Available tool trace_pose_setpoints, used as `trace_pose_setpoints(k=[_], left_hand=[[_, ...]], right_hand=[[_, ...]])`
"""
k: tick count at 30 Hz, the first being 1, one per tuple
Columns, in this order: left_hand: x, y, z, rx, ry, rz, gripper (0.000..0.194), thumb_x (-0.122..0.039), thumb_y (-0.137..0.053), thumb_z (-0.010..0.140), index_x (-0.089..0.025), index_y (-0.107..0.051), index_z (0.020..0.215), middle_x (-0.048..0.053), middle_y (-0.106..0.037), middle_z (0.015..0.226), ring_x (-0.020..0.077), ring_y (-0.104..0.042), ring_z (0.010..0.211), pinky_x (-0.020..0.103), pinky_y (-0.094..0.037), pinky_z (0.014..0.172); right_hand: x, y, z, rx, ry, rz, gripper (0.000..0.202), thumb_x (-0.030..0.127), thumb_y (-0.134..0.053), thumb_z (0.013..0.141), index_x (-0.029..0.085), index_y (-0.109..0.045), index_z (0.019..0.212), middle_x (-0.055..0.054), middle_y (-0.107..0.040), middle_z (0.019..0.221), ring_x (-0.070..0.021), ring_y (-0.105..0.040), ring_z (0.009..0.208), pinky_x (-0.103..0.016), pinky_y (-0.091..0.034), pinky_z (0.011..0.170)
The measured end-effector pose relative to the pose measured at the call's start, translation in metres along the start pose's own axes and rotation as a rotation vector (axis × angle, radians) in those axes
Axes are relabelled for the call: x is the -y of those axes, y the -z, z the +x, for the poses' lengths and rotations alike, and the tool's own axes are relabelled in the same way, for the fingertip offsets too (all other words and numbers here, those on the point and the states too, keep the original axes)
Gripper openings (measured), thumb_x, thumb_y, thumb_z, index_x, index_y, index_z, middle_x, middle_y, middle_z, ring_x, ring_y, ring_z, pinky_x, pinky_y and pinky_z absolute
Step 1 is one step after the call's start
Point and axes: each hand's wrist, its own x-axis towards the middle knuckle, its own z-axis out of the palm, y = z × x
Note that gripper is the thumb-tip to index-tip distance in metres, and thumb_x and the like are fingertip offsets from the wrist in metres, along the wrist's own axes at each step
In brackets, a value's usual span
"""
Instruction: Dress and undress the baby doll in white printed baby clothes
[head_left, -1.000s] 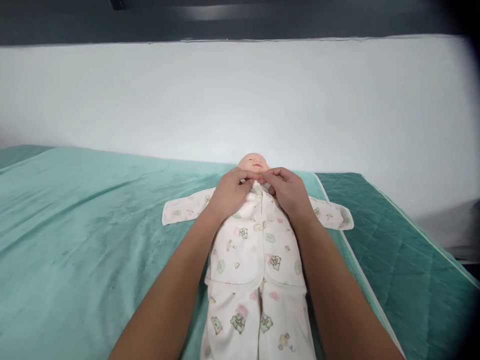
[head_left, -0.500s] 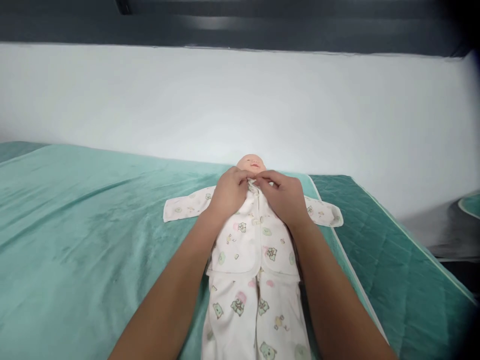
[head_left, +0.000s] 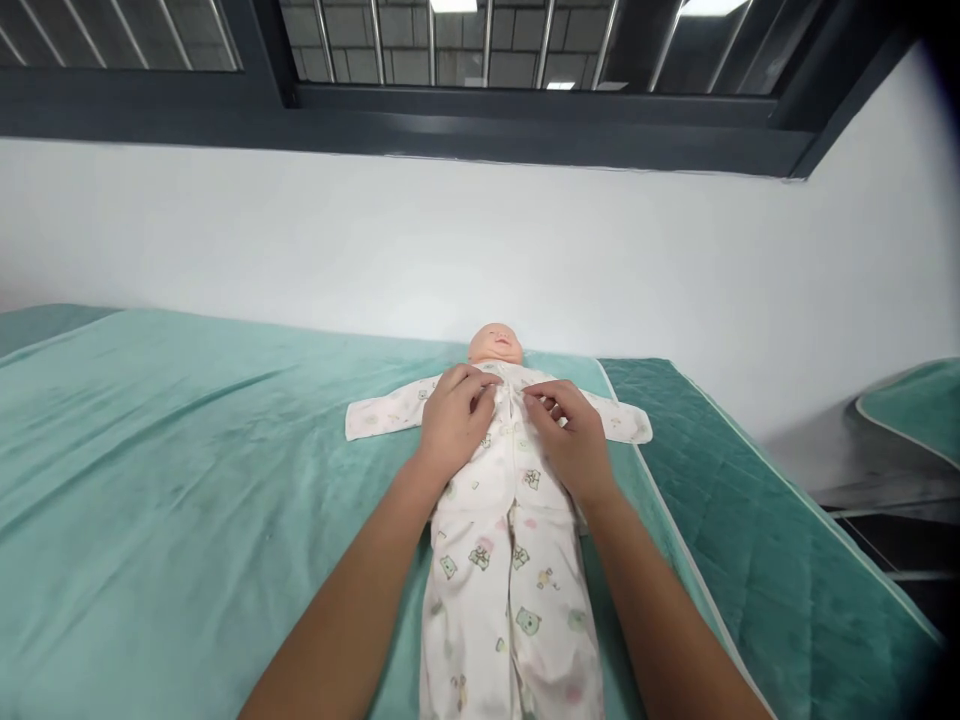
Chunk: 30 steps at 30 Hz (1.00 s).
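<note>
A doll (head_left: pixel 495 343) lies on its back on a green blanket, wearing a white printed top (head_left: pixel 491 478) and matching trousers (head_left: pixel 480 600). Both of its sleeves are spread outward. My left hand (head_left: pixel 459 412) pinches the top's front edge on the upper chest, left of the front opening. Facing it, my right hand (head_left: pixel 568 430) has thumb and fingertips pressed together on the cloth at the right side of the same opening. The fingertips are a little apart from each other, below the doll's chin. Any fastener between them is too small to make out.
The light green blanket (head_left: pixel 187 480) covers the bed, with a darker quilted mat (head_left: pixel 757 530) at the right. Behind stands a white wall (head_left: pixel 375 240) below a dark window frame (head_left: pixel 450 130) with metal bars. A green padded edge (head_left: pixel 919 405) shows at far right.
The view has tilted up, showing more of the window. My hands have moved from the collar at the doll's chin down to the upper chest, and my fingertips are farther apart.
</note>
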Motion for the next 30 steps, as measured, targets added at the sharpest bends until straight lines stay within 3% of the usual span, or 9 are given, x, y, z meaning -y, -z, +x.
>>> trace_pose_setpoints(k=[3,8,11,17,22,30], left_hand=[[-0.001,0.000,0.002,0.029,-0.007,-0.019,0.021,-0.027,-0.051,0.093,-0.024,-0.071,0.097,0.003,-0.065,0.100,0.0197,-0.056,0.103,0.032,-0.044,0.091],[0.002,-0.001,0.007,0.130,0.115,-0.144,0.017,-0.029,-0.057,0.089,-0.026,-0.071,0.098,0.002,-0.061,0.101,0.0149,-0.056,0.084,0.028,-0.045,0.077],[0.003,0.000,0.011,0.188,0.167,-0.197,0.018,-0.034,-0.060,0.088,-0.026,-0.071,0.098,0.001,-0.059,0.100,0.0131,-0.052,0.075,0.028,-0.043,0.071],[-0.005,0.001,0.014,0.208,0.171,-0.147,0.009,-0.030,-0.063,0.084,-0.024,-0.068,0.089,0.000,-0.060,0.098,0.0140,-0.055,0.078,0.029,-0.041,0.070],[-0.010,-0.004,0.011,0.150,0.102,-0.046,0.009,-0.029,-0.059,0.088,-0.024,-0.066,0.085,0.001,-0.063,0.100,0.0169,-0.059,0.092,0.030,-0.043,0.076],[-0.003,-0.006,0.009,0.153,0.098,-0.106,0.011,-0.027,-0.057,0.089,-0.024,-0.067,0.086,0.001,-0.062,0.100,0.0164,-0.059,0.093,0.028,-0.044,0.077]], right_hand=[[0.005,-0.006,0.003,0.050,-0.001,-0.064,0.017,0.037,-0.057,0.089,0.023,-0.067,0.094,-0.004,-0.065,0.091,-0.0176,-0.056,0.081,-0.031,-0.044,0.073],[0.007,-0.013,0.010,0.089,-0.165,-0.160,0.024,0.047,-0.063,0.083,0.024,-0.064,0.090,-0.003,-0.067,0.085,-0.0181,-0.056,0.074,-0.032,-0.043,0.070],[0.007,-0.013,0.013,0.091,-0.250,-0.109,0.019,0.043,-0.062,0.082,0.024,-0.065,0.088,-0.002,-0.069,0.081,-0.0174,-0.056,0.069,-0.031,-0.043,0.067],[0.003,-0.008,0.014,0.064,-0.361,0.132,0.015,0.034,-0.064,0.078,0.023,-0.070,0.085,-0.001,-0.069,0.079,-0.0168,-0.058,0.071,-0.029,-0.044,0.069],[-0.005,-0.009,0.010,0.050,-0.329,0.204,0.021,0.037,-0.065,0.079,0.022,-0.072,0.092,0.001,-0.064,0.079,-0.0145,-0.053,0.071,-0.027,-0.043,0.070],[-0.004,-0.010,0.008,0.131,-0.302,0.184,0.029,0.037,-0.070,0.078,0.021,-0.067,0.101,0.001,-0.058,0.082,-0.0115,-0.043,0.066,-0.026,-0.040,0.063]])
